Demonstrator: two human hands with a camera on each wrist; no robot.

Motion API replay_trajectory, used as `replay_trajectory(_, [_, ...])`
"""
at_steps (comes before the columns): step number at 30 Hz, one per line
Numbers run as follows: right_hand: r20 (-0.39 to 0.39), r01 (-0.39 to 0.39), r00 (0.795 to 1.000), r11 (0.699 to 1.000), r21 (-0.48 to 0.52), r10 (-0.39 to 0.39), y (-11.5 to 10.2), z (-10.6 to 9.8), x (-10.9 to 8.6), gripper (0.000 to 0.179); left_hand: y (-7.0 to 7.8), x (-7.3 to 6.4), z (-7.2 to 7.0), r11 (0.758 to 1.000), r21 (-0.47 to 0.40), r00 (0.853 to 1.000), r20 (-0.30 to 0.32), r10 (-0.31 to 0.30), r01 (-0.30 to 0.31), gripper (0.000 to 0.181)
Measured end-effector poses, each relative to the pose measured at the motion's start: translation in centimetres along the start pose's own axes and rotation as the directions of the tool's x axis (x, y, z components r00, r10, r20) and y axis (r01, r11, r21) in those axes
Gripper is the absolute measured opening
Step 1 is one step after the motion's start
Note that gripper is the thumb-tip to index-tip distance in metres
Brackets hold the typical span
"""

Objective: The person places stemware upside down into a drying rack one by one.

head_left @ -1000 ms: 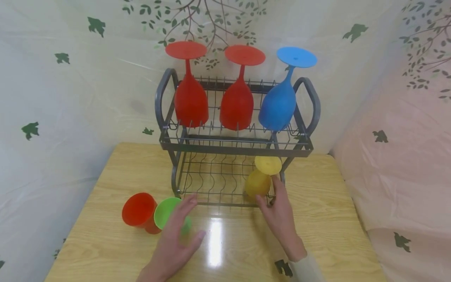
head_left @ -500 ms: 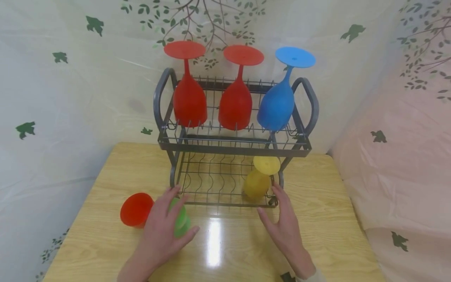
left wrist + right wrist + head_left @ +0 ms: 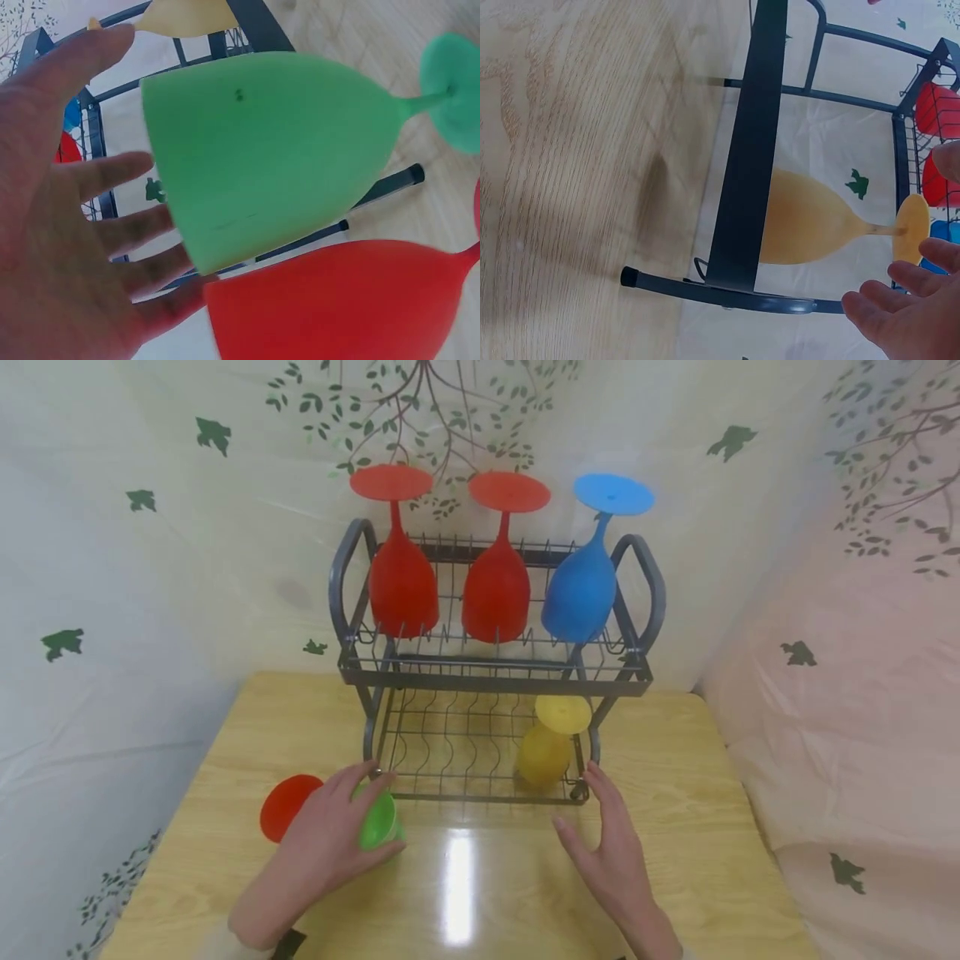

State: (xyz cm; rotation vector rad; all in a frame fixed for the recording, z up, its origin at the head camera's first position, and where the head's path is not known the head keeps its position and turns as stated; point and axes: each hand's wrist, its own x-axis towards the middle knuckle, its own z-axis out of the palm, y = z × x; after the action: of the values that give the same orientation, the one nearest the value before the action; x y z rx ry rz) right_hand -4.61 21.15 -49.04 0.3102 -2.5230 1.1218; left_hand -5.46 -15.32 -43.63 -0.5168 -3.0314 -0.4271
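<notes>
My left hand is over the green goblet, which stands upright on the table. In the left wrist view the fingers are spread beside the rim of its bowl, with the thumb apart; whether a fingertip touches cannot be told. A red goblet stands right beside the green one, partly hidden by my left hand. My right hand hovers with parted fingers, holding nothing, in front of the rack's lower right corner. Near it, an upside-down yellow goblet sits on the lower tier, apart from the hand.
A dark two-tier dish rack stands at the back of the wooden table. Two red goblets and a blue goblet hang upside down on its upper tier. A printed curtain lies behind.
My right hand has left the yellow goblet and drawn back slightly, its fingers parted. My left hand has moved left, over the green goblet. The camera view has shifted slightly.
</notes>
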Motion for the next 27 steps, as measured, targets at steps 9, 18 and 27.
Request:
replay_trajectory(9, [0.015, -0.039, 0.999, 0.999, 0.013, 0.038, -0.3, -0.1, -0.3, 0.074, -0.7, 0.4, -0.6, 0.994, 0.027, 0.988, 0.116, 0.1, -0.104, 0.082])
replay_trajectory(18, [0.025, -0.055, 0.998, 0.998, 0.002, 0.055, -0.3, -0.1, -0.5, 0.076, -1.1, 0.9, -1.5, 0.991, -0.031, 0.968, 0.214, 0.132, -0.128, 0.081])
replay_trajectory(27, [0.035, -0.079, 0.996, 0.997, 0.0, 0.079, -0.9, 0.0, -0.6, 0.076, -1.4, 1.2, -2.2, 0.988, -0.076, 0.958, 0.245, 0.149, -0.134, 0.071])
